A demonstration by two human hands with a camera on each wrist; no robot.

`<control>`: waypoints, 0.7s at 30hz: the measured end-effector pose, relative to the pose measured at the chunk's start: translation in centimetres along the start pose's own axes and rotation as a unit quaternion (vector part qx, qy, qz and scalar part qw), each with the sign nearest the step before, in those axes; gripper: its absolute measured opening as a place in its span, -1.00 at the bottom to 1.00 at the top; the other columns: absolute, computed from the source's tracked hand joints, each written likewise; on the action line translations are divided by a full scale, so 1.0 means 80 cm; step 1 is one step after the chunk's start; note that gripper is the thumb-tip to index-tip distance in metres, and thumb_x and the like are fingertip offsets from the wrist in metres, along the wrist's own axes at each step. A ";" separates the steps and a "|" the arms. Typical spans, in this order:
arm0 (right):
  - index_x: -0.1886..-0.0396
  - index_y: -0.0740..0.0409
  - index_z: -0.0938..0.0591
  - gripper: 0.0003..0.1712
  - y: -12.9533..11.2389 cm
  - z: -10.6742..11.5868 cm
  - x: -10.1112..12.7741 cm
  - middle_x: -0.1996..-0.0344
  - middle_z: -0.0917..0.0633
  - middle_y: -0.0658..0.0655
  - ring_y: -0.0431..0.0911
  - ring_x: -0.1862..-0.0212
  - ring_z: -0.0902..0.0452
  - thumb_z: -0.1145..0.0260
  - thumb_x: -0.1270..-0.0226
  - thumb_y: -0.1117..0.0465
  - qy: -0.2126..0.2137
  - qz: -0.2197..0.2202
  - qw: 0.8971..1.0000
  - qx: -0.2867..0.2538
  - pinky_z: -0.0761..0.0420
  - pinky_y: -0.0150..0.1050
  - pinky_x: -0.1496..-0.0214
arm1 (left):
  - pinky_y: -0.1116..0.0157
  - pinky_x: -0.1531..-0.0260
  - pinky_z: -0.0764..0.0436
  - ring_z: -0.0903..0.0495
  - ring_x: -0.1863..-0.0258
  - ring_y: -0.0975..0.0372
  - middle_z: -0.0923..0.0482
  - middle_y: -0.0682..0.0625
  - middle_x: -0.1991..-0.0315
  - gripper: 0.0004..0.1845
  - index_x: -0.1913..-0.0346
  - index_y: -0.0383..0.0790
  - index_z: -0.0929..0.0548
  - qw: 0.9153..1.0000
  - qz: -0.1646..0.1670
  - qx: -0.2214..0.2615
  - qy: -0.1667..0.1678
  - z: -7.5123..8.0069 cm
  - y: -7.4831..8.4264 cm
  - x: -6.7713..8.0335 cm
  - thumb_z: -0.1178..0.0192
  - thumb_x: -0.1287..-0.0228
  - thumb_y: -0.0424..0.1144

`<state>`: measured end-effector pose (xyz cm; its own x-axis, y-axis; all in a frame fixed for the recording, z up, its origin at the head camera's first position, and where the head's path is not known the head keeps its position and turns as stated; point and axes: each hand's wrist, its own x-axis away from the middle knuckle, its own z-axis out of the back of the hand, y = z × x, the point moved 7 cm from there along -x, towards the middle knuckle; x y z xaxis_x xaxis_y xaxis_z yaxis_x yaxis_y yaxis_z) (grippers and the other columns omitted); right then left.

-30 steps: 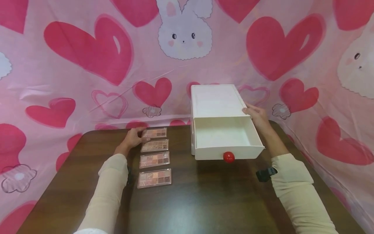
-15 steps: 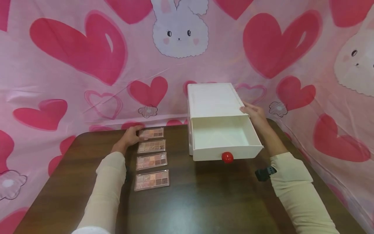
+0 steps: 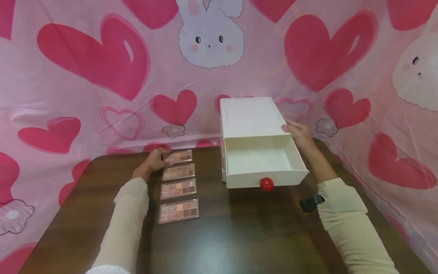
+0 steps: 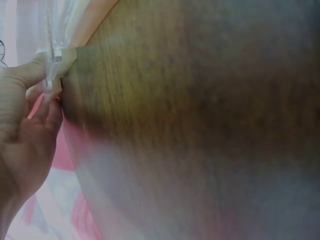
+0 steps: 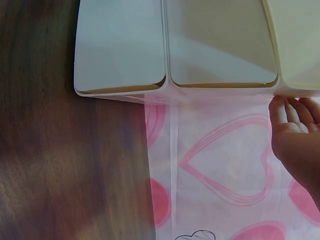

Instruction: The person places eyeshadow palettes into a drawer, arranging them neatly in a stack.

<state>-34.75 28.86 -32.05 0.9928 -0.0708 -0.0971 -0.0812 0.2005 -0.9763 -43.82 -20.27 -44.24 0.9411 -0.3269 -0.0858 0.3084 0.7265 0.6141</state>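
Several eyeshadow palettes with clear lids lie in a column on the table, left of centre in the head view. My left hand (image 3: 154, 160) pinches the left end of the farthest palette (image 3: 181, 156) between thumb and fingers; the left wrist view shows its clear edge (image 4: 53, 85) in that grip. To the right stands a white drawer cabinet (image 3: 253, 116), its top drawer (image 3: 267, 179) pulled out and bare inside, with a red round knob (image 3: 267, 184). My right hand (image 3: 300, 136) rests on the cabinet's upper right edge, extended fingers (image 5: 292, 110) against its side.
The other palettes (image 3: 178, 172) (image 3: 178, 188) (image 3: 179, 211) lie between my left forearm and the cabinet. A pink heart-patterned cloth (image 3: 137, 83) hangs behind the dark wooden table (image 3: 212, 236). The pulled-out drawer juts over the table toward me.
The head view has turned a little, so everything sits slightly farther left in it. Both hands stay at the same places on the palette and the cabinet.
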 end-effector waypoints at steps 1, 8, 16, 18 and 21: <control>-0.55 0.14 -0.25 -0.29 0.000 0.000 0.001 0.30 -0.75 -0.37 -0.41 0.33 -0.66 -0.14 -0.49 0.05 -0.001 0.000 1.000 -0.004 -0.70 -0.43 0.25 | -0.19 -0.37 -0.40 -0.47 -0.25 -0.23 -0.50 -0.51 -0.26 -0.37 -0.26 -0.63 -0.49 1.000 -0.003 0.001 0.002 0.000 0.000 0.000 -0.37 -0.08 -0.52; -0.56 0.16 -0.24 -0.28 -0.001 -0.002 0.002 0.40 -0.68 -0.44 -0.41 0.30 -0.66 -0.16 -0.48 0.07 -0.007 -0.004 1.000 -0.025 -0.69 -0.45 0.24 | 0.06 -0.09 -0.55 -0.48 0.10 -0.03 -0.55 -0.50 -0.20 -0.39 -0.22 -0.62 -0.54 1.000 -0.011 -0.003 0.014 0.005 -0.001 0.001 -0.44 -0.08 -0.47; -0.56 0.16 -0.23 -0.28 0.000 -0.002 -0.001 0.42 -0.67 -0.46 -0.42 0.33 -0.65 -0.14 -0.48 0.08 -0.004 -0.007 1.000 -0.018 -0.69 -0.46 0.25 | 0.35 0.55 -0.28 -0.20 0.57 0.28 -0.29 0.01 0.58 -0.35 -0.22 -0.60 -0.55 0.999 -0.003 0.028 0.015 0.015 -0.003 0.004 -0.51 -0.06 -0.40; -0.56 0.16 -0.23 -0.28 0.000 -0.002 -0.001 0.43 -0.67 -0.46 -0.42 0.33 -0.65 -0.14 -0.48 0.08 -0.002 -0.007 1.000 -0.016 -0.69 -0.45 0.26 | 0.36 0.57 -0.26 -0.19 0.58 0.30 -0.30 0.02 0.59 -0.36 -0.21 -0.59 -0.56 0.999 -0.002 0.038 0.021 0.017 -0.002 0.005 -0.52 -0.06 -0.39; -0.55 0.17 -0.24 -0.28 0.000 -0.001 -0.001 0.44 -0.66 -0.46 -0.42 0.33 -0.64 -0.14 -0.48 0.07 0.001 -0.006 1.000 -0.013 -0.69 -0.45 0.26 | 0.37 0.52 -0.31 -0.25 0.53 0.28 -0.54 -0.14 0.47 -0.37 -0.19 -0.58 -0.58 0.999 -0.012 0.039 0.029 0.021 0.003 0.006 -0.53 -0.06 -0.38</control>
<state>-34.85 28.75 -32.03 0.9934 -0.0752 -0.0863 -0.0721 0.1747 -0.9820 -43.55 -21.29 -42.84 0.9407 -0.3066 -0.1450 0.3214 0.6694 0.6698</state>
